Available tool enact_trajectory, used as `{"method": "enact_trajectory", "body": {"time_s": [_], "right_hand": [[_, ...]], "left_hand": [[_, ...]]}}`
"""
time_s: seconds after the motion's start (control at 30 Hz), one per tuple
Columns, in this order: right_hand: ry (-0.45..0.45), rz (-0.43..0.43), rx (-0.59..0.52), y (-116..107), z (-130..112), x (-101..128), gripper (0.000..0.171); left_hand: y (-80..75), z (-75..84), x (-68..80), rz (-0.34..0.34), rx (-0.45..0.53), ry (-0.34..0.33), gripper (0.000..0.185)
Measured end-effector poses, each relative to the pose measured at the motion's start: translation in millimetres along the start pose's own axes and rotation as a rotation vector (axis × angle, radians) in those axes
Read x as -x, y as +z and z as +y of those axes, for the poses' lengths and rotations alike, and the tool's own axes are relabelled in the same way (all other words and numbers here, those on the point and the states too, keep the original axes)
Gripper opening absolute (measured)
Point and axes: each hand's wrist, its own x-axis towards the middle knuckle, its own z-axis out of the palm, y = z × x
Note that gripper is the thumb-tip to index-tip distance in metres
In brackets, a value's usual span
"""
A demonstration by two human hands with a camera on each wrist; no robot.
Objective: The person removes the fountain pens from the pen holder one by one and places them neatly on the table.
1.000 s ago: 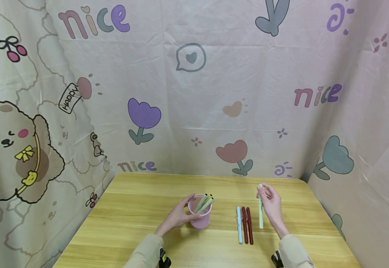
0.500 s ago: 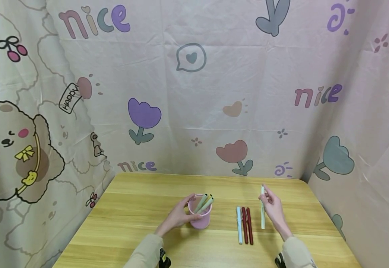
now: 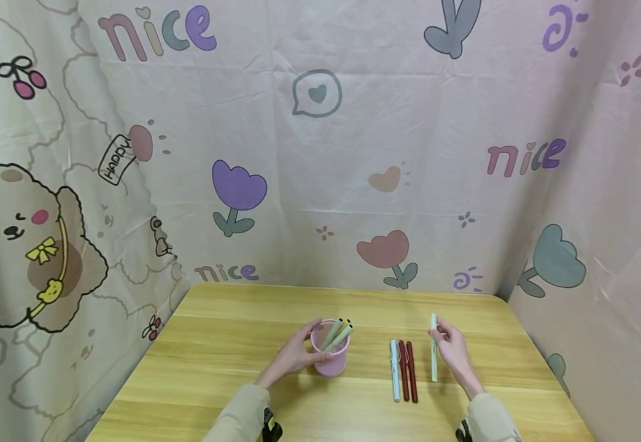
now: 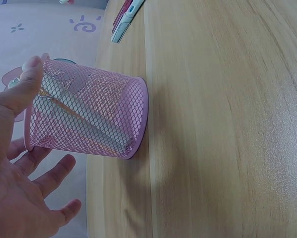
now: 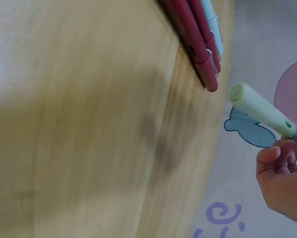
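My left hand (image 3: 297, 353) holds a pink mesh pen holder (image 3: 331, 367) by its rim, thumb on one side and fingers on the other. In the left wrist view the thumb lies over the rim of the pen holder (image 4: 89, 104), and the lower fingers spread away from the mesh. Several pale green and yellow pens (image 3: 338, 336) lean inside it. Over the right part of the table, my right hand (image 3: 452, 347) pinches a pale green pen (image 3: 434, 362) near its upper end. The right wrist view shows this pen's end (image 5: 258, 106) sticking out past the fingers (image 5: 268, 156).
Between the hands, a light blue pen (image 3: 395, 371) and two dark red pens (image 3: 407, 371) lie side by side on the wooden table (image 3: 232, 319). A patterned cloth (image 3: 320, 159) hangs behind the table and along both sides.
My right hand has moved slightly right and toward the near edge, taking the pale green pen with it. The left hand and pen holder have stayed put.
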Motion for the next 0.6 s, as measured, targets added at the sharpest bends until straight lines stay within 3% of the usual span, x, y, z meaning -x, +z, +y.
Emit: {"method": "enact_trajectory", "body": {"time_s": [0.3,0.6], "right_hand": [[0.030,0.050,0.022,-1,12,-1,0.048],[0.064,0.012,0.024,1,23,0,0.053]], "left_hand": [[-0.2,0.1,-0.5,-0.001,-0.004,0.000,0.094],[-0.4,0.9,0.1,0.002,-0.021,0.009,0.093]]}}
